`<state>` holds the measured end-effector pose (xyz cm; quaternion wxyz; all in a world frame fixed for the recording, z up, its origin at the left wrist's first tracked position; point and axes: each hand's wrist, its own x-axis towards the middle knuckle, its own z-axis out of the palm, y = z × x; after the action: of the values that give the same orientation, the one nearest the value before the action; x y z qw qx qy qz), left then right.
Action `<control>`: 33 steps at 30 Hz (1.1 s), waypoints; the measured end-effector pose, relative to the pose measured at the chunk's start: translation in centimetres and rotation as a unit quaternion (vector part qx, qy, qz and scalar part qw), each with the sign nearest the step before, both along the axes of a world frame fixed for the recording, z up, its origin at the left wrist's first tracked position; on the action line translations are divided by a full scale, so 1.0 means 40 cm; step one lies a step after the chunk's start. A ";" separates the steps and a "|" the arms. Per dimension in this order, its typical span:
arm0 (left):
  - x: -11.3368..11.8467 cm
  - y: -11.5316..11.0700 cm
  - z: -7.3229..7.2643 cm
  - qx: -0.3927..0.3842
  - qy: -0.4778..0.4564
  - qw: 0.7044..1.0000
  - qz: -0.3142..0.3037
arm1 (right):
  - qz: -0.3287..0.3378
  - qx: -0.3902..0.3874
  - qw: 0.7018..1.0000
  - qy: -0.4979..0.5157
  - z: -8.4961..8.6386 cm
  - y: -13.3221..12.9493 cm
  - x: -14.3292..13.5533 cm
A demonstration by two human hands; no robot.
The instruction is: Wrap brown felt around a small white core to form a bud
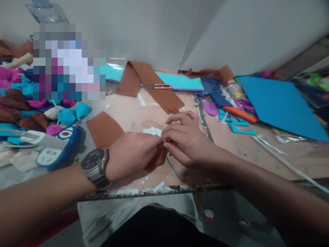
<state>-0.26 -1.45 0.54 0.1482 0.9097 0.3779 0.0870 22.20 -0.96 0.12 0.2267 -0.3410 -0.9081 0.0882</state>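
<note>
Worktable [125, 106]: pinkish top, scraps about. Right hand [189, 145]: thumb and forefinger pinching, other fingers loosely spread. Left hand [132, 151]: fingers closed, pinching. Brown piece [158, 159]: beneath the meeting fingertips; seemingly light, soft, easily creased; best held by its edge.

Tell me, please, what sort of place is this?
Probably a craft workspace: pink-handled snips rest across a brown strip on the table, a big blue sheet lies at the right, and crumpled coloured pieces are heaped at the left.
</note>
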 end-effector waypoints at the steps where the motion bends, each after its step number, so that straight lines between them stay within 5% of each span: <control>1: 0.001 -0.001 -0.001 -0.002 -0.001 1.000 -0.003 | -0.001 -0.009 1.000 -0.007 0.001 -0.001 -0.001; 14: -0.001 0.013 -0.012 -0.027 -0.085 0.996 0.010 | -0.003 -0.013 0.999 0.031 -0.014 0.010 0.010; 33: 0.002 0.015 -0.011 -0.073 -0.086 0.994 0.003 | 0.010 -0.056 0.996 0.071 -0.019 0.007 0.006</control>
<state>-0.16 -0.85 0.09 0.2456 0.8844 0.3720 0.1381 22.42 -0.66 -0.63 0.2702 -0.3373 -0.8866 0.1648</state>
